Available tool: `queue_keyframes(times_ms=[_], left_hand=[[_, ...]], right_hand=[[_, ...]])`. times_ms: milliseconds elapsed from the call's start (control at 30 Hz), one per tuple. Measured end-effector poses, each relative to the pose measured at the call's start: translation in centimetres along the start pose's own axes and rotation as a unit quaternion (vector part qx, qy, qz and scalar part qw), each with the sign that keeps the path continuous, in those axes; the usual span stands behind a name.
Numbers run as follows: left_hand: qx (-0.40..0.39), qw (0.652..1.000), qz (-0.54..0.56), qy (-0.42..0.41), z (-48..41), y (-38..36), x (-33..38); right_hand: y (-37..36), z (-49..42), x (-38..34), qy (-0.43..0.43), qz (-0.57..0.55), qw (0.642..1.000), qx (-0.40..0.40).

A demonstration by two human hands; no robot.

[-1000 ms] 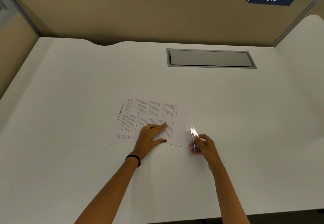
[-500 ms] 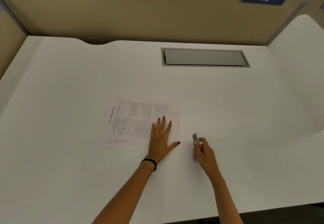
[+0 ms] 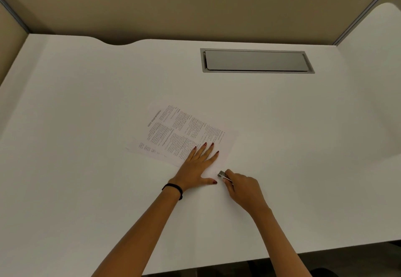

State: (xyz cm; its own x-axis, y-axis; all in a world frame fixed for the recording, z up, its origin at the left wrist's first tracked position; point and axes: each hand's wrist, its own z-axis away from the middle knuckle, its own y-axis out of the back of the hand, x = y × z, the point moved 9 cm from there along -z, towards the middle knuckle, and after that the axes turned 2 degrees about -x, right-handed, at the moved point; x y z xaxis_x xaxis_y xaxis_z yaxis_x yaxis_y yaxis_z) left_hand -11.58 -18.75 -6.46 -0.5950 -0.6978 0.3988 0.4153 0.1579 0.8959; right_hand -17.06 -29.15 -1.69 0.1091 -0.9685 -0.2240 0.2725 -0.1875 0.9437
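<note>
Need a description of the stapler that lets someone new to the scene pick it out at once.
On the white desk, printed sheets lie near the front middle, pressed flat by the left hand. At their near right corner, the right hand grips the stapler. It is the only small silver metal thing there; just its tip shows past that hand.
</note>
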Motion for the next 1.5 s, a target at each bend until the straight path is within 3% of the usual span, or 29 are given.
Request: queue_keyframes(times_ms=[533,967,1200,1367,1500], left_hand=[[-0.054,0.997,-0.050,0.008,-0.4,-0.1,0.2],[-0.055,0.996,-0.066,0.011,-0.5,-0.2,0.2],[-0.061,0.997,-0.050,0.011,-0.4,0.0,0.3],[-0.060,0.997,-0.045,0.016,-0.3,0.0,0.2],[-0.064,0.997,-0.043,0.017,-0.3,-0.1,0.2]], right_hand=[[1.1,-1.6,-1.8,0.102,0.047,0.993,0.019],[-0.5,-1.1,-2.4,-0.003,0.019,0.999,0.028],[-1.1,-1.4,-1.3,-0.107,-0.093,0.990,0.000],[-1.8,-1.8,-0.1,-0.183,-0.205,0.959,-0.072],[-3.3,-1.8,1.2,-0.265,-0.386,0.870,-0.156]])
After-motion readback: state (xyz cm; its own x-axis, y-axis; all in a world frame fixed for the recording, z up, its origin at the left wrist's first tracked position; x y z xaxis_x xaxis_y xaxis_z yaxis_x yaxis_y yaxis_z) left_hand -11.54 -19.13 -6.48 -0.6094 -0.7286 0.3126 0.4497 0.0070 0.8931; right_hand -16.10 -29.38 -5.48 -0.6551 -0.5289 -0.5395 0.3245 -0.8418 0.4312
